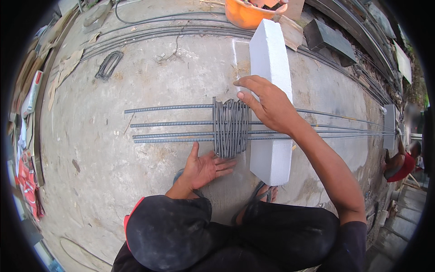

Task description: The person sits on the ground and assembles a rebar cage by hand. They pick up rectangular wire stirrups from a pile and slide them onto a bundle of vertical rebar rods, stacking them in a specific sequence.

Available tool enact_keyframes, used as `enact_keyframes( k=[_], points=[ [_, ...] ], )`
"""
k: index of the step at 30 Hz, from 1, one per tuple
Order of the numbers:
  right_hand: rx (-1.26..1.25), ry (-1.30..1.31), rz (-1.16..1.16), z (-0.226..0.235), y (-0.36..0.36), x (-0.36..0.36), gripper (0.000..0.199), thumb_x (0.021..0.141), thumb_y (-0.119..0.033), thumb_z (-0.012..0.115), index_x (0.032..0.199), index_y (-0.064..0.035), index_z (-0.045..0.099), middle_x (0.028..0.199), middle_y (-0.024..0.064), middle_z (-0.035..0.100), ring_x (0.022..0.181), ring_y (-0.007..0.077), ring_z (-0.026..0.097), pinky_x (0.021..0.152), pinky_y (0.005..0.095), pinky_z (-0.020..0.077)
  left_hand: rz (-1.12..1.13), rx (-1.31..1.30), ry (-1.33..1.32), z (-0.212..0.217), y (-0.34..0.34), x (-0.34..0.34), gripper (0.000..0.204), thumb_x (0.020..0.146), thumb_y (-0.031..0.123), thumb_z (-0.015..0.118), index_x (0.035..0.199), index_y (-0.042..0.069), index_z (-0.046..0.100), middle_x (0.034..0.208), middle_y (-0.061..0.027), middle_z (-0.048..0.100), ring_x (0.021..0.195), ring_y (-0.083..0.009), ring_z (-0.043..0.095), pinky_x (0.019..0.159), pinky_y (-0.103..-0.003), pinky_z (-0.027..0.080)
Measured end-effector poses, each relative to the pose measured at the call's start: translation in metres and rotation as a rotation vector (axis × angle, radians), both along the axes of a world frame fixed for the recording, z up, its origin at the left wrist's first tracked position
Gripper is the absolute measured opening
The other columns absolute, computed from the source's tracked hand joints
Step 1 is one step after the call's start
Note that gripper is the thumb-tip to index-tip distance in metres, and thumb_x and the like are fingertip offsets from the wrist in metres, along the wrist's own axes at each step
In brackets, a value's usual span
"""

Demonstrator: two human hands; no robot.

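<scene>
— Concrete floor [113, 172] all round, and at twelve o'clock from the person a white block [270, 68] lies across it, carrying four long ribbed bars [172, 122].

— How far along?

— I'd judge early: the bunch of wire stirrups [231, 128] sits packed together on the bars, none spread out or tied.

— The hands?

— Right hand [267, 106], at one o'clock, rests open-fingered on the bunch's top. Left hand [204, 168], at eleven, lies flat and open, clasping nothing.

— Anything in the way?

— Orange bucket [247, 13] far off at twelve, a lone stirrup [108, 65] at ten; neither obstructs.
</scene>
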State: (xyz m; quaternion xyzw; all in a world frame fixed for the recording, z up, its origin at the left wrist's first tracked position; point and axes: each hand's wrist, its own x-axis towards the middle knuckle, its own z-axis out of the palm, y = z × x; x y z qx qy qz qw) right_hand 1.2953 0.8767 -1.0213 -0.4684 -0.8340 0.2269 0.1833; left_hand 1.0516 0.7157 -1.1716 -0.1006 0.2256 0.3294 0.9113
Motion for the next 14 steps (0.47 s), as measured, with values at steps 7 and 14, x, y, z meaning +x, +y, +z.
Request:
enact_keyframes(
  k=[7, 14],
  points=[
    [-0.112, -0.007, 0.012, 0.0, -0.015, -0.01, 0.051, 0.112, -0.041, 0.052, 0.14, 0.0004, 0.063, 0.133, 0.0225, 0.07, 0.13, 0.0428, 0.06, 0.109, 0.049, 0.0492, -0.043, 0.186, 0.149, 0.007, 0.014, -0.003, 0.098, 0.105, 0.078, 0.027, 0.166, 0.001, 0.029, 0.15, -0.0238, 0.056, 0.144, -0.044, 0.051, 0.121, -0.059, 0.04],
    [-0.019, -0.348, -0.035, 0.002, -0.025, 0.047, 0.036, 0.099, -0.021, 0.073, 0.131, -0.007, 0.07, 0.117, 0.0149, 0.07, 0.113, 0.033, 0.065, 0.101, 0.0452, 0.0528, -0.177, 0.589, 0.98, 0.011, -0.009, -0.062, 0.09, 0.106, 0.064, 0.052, 0.168, 0.006, 0.022, 0.146, -0.0249, 0.061, 0.142, -0.0433, 0.057, 0.117, -0.053, 0.048]
  ],
)
